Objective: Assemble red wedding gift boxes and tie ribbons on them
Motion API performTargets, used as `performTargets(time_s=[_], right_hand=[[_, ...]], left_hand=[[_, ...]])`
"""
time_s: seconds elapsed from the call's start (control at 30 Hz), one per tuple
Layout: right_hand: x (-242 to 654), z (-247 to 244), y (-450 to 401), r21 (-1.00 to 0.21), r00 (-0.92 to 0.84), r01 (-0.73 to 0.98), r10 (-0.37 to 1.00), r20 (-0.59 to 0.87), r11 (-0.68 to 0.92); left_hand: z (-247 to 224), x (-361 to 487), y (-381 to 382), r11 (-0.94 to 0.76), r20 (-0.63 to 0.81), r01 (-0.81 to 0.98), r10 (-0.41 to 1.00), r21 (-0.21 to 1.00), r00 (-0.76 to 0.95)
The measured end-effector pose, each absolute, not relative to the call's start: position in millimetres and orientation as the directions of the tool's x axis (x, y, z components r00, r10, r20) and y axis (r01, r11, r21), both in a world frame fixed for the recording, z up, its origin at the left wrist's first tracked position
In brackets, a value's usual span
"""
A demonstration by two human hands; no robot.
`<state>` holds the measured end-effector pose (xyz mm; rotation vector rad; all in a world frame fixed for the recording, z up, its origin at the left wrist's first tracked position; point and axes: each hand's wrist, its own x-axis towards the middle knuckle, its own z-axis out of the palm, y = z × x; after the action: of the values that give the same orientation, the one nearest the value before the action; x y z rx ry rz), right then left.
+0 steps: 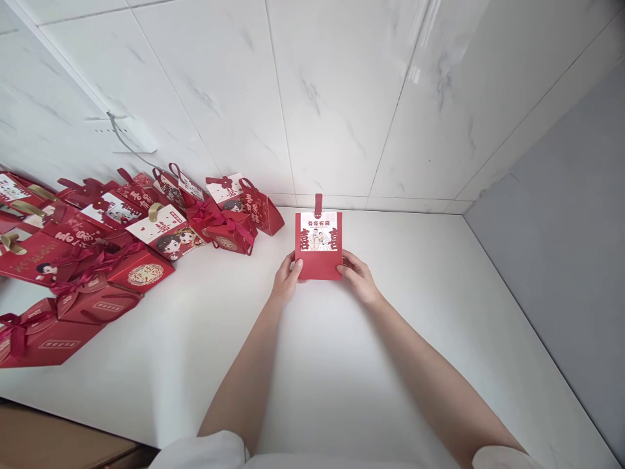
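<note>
Between my two hands is a red gift box [319, 266] with a white printed panel of a bridal couple and red characters. A dark red ribbon loop sticks up from its top. My left hand [287, 279] grips its lower left edge, thumb on the front. On the lower right edge, my right hand [359, 277] holds it the same way. The fingers behind the box are partly hidden. It is upright over the white tabletop, near the wall; whether its base touches the surface I cannot tell.
Several red gift boxes with ribbons crowd the left side, among them a hexagonal box [141, 270] and a tapered box [261, 208]. A tiled wall [336, 111] closes off the back. A grey panel [561, 195] borders the right. Brown cardboard [58, 436] shows below the tabletop [205, 352] at lower left.
</note>
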<state>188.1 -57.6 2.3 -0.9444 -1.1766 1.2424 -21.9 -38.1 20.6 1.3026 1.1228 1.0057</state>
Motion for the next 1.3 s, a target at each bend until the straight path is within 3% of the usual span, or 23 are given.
performTargets(time_s=[0.57,0.77,0.9,1.17,1.3], right_hand=[[187.6,0.2,-57.7,-0.971,-0.061,-0.197,0.987,0.148,0.133],[183.1,7.4,-61.6,-0.982,0.003,-0.044,0.983,0.182,0.182],[183.4,10.9,-64.6,-0.977,0.026,0.044,0.977,0.212,0.211],[181.8,-1.6,-59.4,-0.984,0.115,-0.071,0.981,0.155,0.164],[183.2,-4.5,-57.7,-0.985,0.177,-0.092,0.975,0.13,0.148]], left_hand=[[19.0,-22.5,-37.9,0.036,-0.043,0.043,0.984,0.998,0.175],[14.7,-31.7,-35.3,0.043,-0.016,-0.081,0.951,0.996,0.308],[11.9,-31.7,-36.1,-0.022,0.032,-0.039,0.954,0.999,0.297],[14.2,-28.4,-37.2,-0.071,0.08,-0.059,0.984,0.996,0.16],[14.4,-33.7,-37.1,-0.085,0.086,-0.013,0.981,0.996,0.173]])
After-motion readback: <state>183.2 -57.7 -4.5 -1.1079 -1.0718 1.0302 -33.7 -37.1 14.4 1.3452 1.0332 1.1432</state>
